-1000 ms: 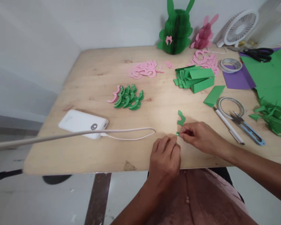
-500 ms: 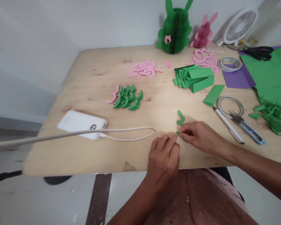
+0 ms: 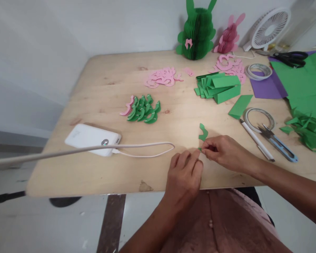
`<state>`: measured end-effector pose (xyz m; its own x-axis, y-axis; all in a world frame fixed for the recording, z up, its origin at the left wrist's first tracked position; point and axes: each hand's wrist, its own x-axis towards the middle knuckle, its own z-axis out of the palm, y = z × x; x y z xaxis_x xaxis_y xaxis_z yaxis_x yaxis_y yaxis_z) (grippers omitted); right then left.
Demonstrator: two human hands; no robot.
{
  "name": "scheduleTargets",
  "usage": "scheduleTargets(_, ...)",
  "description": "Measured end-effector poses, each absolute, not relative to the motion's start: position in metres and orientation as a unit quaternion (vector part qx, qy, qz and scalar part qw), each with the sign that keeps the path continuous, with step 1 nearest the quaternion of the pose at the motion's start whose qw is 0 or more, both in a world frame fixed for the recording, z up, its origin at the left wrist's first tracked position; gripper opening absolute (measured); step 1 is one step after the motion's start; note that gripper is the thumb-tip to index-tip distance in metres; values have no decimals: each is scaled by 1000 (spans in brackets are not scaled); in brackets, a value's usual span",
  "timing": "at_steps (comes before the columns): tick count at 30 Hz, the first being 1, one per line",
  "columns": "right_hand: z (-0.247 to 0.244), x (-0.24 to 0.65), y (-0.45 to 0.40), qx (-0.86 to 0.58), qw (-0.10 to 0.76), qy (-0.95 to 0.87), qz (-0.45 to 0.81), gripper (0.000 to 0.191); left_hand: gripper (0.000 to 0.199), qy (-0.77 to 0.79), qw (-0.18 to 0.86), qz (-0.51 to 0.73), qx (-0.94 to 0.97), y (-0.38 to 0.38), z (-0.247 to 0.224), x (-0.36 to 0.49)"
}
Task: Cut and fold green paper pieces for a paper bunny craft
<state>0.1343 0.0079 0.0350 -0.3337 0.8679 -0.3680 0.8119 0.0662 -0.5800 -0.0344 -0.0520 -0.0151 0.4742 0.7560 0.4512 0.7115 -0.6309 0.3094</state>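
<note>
Near the table's front edge, my left hand (image 3: 185,174) rests with bent fingers on the wood, its fingertips against a small green paper piece (image 3: 199,149). My right hand (image 3: 221,151) pinches the same piece from the other side, thumb and forefinger together. Most of that piece is hidden under the fingers. Just beyond my right fingertips lies a curved green paper cutout (image 3: 203,132). Further left is a cluster of folded green cutouts (image 3: 144,110) with pale strips on them, and a pink cutout (image 3: 127,106) beside it.
A white power bank (image 3: 92,138) with a cable (image 3: 147,144) lies left. Right are a pen (image 3: 256,140), blue thread snips (image 3: 279,144), tape rolls (image 3: 259,119) and folded green strips (image 3: 218,88). Behind stand a green paper rabbit (image 3: 197,35), a pink one (image 3: 228,37) and a fan (image 3: 271,30).
Almost nothing differs. My fingers have shifted very slightly around the small green piece, and less of it shows now.
</note>
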Motion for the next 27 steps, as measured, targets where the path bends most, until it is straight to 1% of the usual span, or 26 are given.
scheduleTargets(15,37,135,8,-571,62,-724,383,24,15,429,34,273,860,-52,-14,-34)
scheduleTargets(27,35,143,11,-571,65,-634,517,32,14,427,14,273,862,-51,-15,-34)
